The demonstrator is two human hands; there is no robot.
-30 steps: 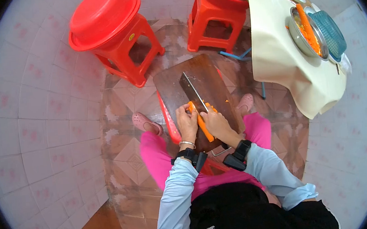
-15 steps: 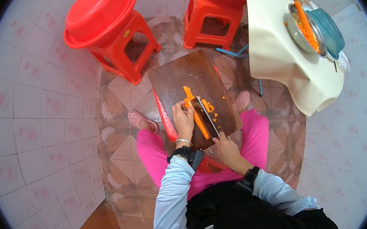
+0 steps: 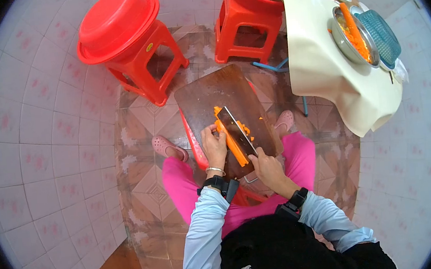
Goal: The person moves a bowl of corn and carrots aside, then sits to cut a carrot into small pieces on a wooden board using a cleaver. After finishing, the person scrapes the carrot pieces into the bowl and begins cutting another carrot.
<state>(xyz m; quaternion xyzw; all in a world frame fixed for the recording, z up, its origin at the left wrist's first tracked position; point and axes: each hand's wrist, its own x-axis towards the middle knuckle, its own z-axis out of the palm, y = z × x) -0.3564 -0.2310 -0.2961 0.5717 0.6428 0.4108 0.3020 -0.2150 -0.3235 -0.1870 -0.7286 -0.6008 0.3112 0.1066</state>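
Observation:
My left hand [image 3: 214, 147] is closed, its curled fingertips pressing on the side of a long orange carrot piece [image 3: 237, 152] on the wooden cutting board [image 3: 201, 94]. My right hand [image 3: 267, 167] grips the handle of a cleaver [image 3: 235, 132]. The dark blade lies alongside the carrot, its flat side tilted up into view, and covers part of it. Small cut carrot bits [image 3: 246, 130] lie on the board just right of the blade, and more carrot shows past its far end. The cleaver's handle is mostly hidden in my fist.
A red stool [image 3: 141, 58] bears an upturned red basin [image 3: 114, 25]. Another red stool [image 3: 249, 22] holds a white basin. On the cream-covered table [image 3: 317, 57] at right stand a metal bowl [image 3: 344, 44] of carrots and a teal basket [image 3: 381, 38]. My knees flank the board.
The cleaver has lifted and tilted, so more of its flat side shows and its far end sits higher and further left. My left hand still holds the carrot. The whole view has shifted slightly.

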